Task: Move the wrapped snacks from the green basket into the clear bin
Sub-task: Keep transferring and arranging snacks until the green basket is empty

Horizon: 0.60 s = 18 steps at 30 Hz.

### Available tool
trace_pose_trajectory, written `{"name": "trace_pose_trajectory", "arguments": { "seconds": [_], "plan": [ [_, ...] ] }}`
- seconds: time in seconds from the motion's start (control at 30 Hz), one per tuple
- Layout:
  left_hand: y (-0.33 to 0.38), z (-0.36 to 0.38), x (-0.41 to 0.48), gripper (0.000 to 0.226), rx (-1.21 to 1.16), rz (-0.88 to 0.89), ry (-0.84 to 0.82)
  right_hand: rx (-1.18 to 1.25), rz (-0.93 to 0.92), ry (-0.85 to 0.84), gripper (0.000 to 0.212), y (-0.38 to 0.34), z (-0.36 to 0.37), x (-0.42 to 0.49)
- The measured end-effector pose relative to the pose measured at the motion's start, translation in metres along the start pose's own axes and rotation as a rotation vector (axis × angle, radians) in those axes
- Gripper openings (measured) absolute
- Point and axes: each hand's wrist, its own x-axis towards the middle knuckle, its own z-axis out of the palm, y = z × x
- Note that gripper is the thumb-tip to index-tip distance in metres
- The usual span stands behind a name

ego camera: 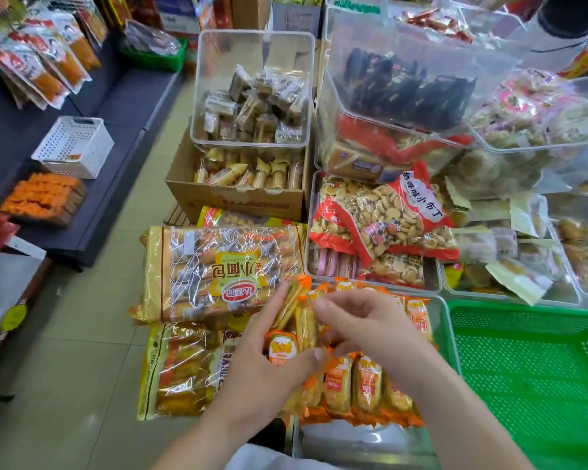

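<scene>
The left hand (262, 364) has its grip closed round orange-wrapped snack cakes (283, 347) over the clear plastic bin (353, 442) (more lie inside). The right hand (370, 330) pinches the same bundle, and the green perforated plastic basket (523, 368) sits beside the bin.

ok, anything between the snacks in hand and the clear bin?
Nothing visible. The left hand and right hand hold the snack bundle right above the clear bin. Beneath it lie only the packed snacks, in rows. The green basket sits beside the bin on the right, out of the path.
</scene>
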Motion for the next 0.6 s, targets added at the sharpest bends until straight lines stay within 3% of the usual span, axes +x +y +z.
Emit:
{"name": "trace_pose_trajectory", "arguments": {
  "seconds": [0.13,0.4,0.6],
  "plan": [
    [0.001,0.011,-0.002,0.09,0.104,0.045,-0.021,0.059,0.056,0.081,0.049,0.018,0.008,-0.016],
    [0.003,0.023,-0.002,0.082,0.091,0.054,-0.035,0.552,-0.002,0.056,0.032,0.042,-0.019,-0.034],
    [-0.002,0.029,-0.003,0.083,0.122,0.067,-0.02,0.84,0.009,0.013,0.052,0.052,-0.038,-0.04]
  ]
}}
